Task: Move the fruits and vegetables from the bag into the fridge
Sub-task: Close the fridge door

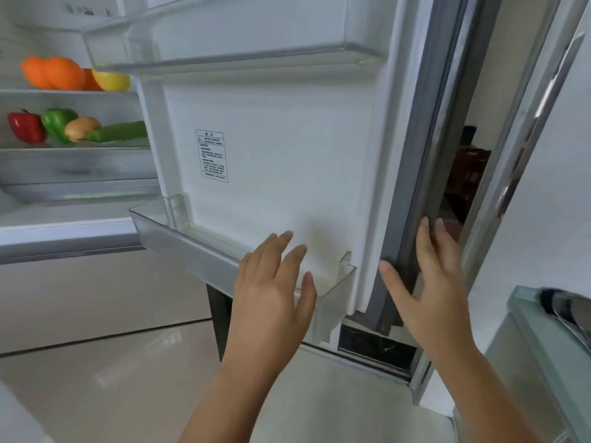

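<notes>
Fruits and vegetables [57, 123] sat on fridge shelves [68, 92] at 10 o'clock: oranges [52, 73] and lemon [112, 79] above, peppers [26, 127] and cucumber [118, 132] below. Left hand [271, 282], fingers spread, holding nothing, was over door bin [192, 247] at 6 o'clock. Right hand [428, 282], fingers straight, lay against door edge [403, 219] at 4 o'clock.

Glossy pale floor tiles [128, 378] lie below, and a glass-edged counter [531, 314] at right bears a dark object [550, 298].
</notes>
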`<state>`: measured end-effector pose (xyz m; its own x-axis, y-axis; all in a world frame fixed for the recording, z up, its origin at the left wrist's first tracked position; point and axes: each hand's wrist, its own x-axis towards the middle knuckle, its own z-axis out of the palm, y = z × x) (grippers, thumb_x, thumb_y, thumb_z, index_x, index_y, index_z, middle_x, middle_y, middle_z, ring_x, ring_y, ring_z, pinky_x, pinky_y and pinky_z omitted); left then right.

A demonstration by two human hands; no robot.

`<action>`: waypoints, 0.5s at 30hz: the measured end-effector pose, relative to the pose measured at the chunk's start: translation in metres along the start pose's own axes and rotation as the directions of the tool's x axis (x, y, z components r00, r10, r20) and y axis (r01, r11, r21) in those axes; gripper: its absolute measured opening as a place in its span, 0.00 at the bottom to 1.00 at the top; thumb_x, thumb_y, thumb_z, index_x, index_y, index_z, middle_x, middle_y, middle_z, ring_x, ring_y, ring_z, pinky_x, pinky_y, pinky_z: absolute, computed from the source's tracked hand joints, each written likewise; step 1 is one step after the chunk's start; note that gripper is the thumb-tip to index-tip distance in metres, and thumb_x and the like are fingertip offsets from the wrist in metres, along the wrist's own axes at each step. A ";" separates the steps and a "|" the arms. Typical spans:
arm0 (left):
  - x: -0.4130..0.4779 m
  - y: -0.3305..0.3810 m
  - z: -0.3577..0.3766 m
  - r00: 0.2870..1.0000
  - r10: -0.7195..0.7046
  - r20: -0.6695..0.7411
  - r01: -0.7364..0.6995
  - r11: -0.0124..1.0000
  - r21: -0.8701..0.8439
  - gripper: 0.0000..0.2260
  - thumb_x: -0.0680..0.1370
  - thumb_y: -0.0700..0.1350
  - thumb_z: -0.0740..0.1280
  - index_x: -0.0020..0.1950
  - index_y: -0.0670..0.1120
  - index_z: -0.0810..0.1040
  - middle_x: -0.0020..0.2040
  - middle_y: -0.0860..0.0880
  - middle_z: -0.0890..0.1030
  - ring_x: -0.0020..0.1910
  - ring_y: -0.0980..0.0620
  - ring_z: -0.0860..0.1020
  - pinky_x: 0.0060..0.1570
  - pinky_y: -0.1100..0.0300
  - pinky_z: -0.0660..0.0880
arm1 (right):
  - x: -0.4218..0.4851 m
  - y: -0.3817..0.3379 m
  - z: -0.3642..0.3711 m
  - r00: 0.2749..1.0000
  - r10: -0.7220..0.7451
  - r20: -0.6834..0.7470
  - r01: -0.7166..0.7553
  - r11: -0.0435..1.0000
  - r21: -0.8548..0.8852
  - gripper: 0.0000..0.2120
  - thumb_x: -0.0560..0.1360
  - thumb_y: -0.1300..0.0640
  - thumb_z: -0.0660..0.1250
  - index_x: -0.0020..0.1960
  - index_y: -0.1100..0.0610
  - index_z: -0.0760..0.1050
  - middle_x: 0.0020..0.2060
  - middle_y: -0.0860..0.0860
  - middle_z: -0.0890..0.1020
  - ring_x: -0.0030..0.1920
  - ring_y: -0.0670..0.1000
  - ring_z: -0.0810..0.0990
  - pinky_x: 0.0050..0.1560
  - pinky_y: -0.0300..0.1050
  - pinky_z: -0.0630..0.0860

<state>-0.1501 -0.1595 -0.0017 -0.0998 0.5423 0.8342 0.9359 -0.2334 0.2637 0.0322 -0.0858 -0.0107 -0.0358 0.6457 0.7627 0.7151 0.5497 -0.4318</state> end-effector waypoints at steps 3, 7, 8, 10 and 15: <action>-0.005 0.005 -0.012 0.999 -0.034 -0.007 0.034 0.997 0.068 0.15 0.74 0.45 0.59 0.56 0.39 0.78 0.60 0.40 0.77 0.60 0.40 0.74 0.57 0.46 0.72 | -0.005 -0.003 0.001 1.000 -0.017 -0.014 0.018 0.999 0.051 0.35 0.73 0.44 0.64 0.72 0.61 0.58 0.71 0.63 0.60 0.72 0.58 0.58 0.66 0.52 0.62; -0.017 0.013 -0.028 0.998 -0.063 -0.005 0.063 0.989 0.136 0.15 0.74 0.44 0.59 0.56 0.40 0.78 0.59 0.41 0.77 0.60 0.41 0.74 0.57 0.48 0.71 | -0.017 -0.013 0.001 0.997 -0.049 -0.067 0.056 0.994 0.096 0.34 0.73 0.44 0.62 0.72 0.62 0.59 0.70 0.65 0.59 0.71 0.61 0.59 0.65 0.55 0.65; -0.021 0.013 -0.033 0.997 -0.073 -0.002 0.073 0.987 0.144 0.15 0.74 0.44 0.59 0.56 0.40 0.78 0.59 0.42 0.77 0.60 0.41 0.75 0.57 0.49 0.71 | -0.021 -0.017 0.001 0.996 -0.052 -0.074 0.060 0.992 0.111 0.34 0.73 0.44 0.61 0.72 0.62 0.60 0.70 0.66 0.59 0.71 0.61 0.59 0.65 0.57 0.65; -0.029 0.013 -0.044 0.995 -0.104 0.000 0.102 0.982 0.160 0.15 0.74 0.44 0.59 0.56 0.40 0.78 0.59 0.42 0.77 0.59 0.41 0.75 0.56 0.49 0.71 | -0.030 -0.026 0.000 0.995 -0.059 -0.083 0.070 0.989 0.131 0.33 0.73 0.45 0.60 0.71 0.62 0.61 0.70 0.67 0.59 0.71 0.62 0.58 0.65 0.61 0.65; -0.053 0.007 -0.080 0.988 -0.154 0.006 0.149 0.966 0.213 0.15 0.74 0.44 0.60 0.55 0.40 0.78 0.58 0.42 0.78 0.57 0.43 0.75 0.55 0.52 0.71 | -0.054 -0.058 -0.003 0.992 -0.081 -0.097 0.097 0.981 0.170 0.31 0.74 0.47 0.61 0.72 0.60 0.61 0.71 0.66 0.55 0.73 0.58 0.52 0.67 0.61 0.61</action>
<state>-0.1655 -0.2546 -0.0049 -0.2407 0.5769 0.7806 0.9608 0.0275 0.2759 -0.0057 -0.1541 -0.0257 -0.0260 0.5446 0.8383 0.5793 0.6916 -0.4314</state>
